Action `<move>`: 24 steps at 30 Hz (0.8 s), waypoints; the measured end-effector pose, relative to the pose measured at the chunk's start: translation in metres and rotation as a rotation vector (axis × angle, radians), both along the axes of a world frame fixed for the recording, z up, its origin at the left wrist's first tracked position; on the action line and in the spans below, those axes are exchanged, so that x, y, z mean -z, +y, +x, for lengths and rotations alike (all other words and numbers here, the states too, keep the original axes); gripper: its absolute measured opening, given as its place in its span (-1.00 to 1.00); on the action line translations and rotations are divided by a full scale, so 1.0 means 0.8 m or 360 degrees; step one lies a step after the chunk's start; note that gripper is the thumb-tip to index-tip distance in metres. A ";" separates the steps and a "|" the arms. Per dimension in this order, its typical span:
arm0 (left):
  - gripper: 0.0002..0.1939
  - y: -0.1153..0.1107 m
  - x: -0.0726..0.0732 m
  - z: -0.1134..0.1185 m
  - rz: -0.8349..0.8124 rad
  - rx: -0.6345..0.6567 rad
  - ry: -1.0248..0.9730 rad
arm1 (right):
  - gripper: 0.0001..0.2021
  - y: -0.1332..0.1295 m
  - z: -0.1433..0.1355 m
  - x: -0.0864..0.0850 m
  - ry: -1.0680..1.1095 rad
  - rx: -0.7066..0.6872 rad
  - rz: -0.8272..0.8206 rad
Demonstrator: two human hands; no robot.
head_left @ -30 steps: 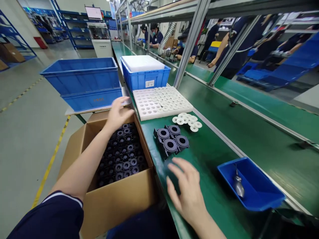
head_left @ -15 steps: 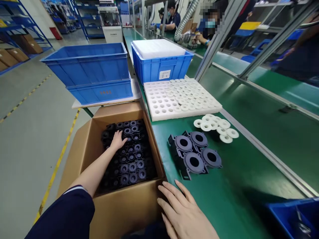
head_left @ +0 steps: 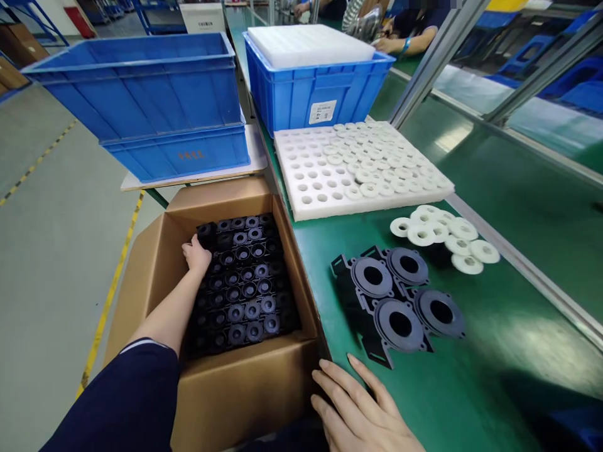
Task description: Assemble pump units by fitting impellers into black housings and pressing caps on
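Inside the open cardboard box (head_left: 235, 398), my left hand (head_left: 196, 256) is at the far left side, its fingers curled at the end of a black plastic housing (head_left: 206, 231) with a round opening. Part of those fingers is hidden by the hand. Rows of similar black housings (head_left: 249, 290) fill the box. My right hand (head_left: 365, 402) rests with fingers stretched out at the green table's edge, beside the box corner, holding nothing. Just beyond it on the table stand several black housings (head_left: 399, 323) with large ring-shaped faces.
White rings (head_left: 421, 234) lie loosely behind the table's housings. A white foam tray (head_left: 306, 210) with holes carries many more rings. Behind it stands a blue bin (head_left: 282, 103) with white foam inside. Stacked blue bins (head_left: 164, 94) are beyond the box. A co-worker's arm (head_left: 417, 44) shows at the back.
My left hand has moved left across the rows to the box's far left side, and its fingers have curled. My right hand stays at the table edge. The view has tilted down and come closer.
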State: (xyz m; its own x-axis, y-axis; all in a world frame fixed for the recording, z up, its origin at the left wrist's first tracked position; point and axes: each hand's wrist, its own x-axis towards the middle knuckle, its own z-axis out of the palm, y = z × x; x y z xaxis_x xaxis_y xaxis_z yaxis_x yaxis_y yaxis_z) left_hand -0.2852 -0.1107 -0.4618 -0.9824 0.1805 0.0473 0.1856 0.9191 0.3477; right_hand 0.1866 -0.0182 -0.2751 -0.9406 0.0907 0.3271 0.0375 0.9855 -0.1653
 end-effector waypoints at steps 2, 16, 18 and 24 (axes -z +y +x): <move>-0.49 -0.011 -0.004 -0.015 -0.0048 0.0054 -0.0034 | -0.74 -0.001 0.000 -0.001 0.0021 0.0016 -0.0005; -0.44 0.015 -0.028 -0.054 -0.0358 0.0289 -0.0042 | -0.79 0.002 -0.003 0.007 0.0064 0.0000 0.0037; -0.45 0.017 -0.031 -0.053 -0.0394 0.0366 -0.0091 | -0.79 0.003 -0.003 0.009 0.0109 -0.0018 0.0052; -0.52 0.036 -0.030 -0.060 -0.0432 0.0594 -0.0298 | -0.79 0.002 -0.001 0.011 0.0045 0.0000 0.0020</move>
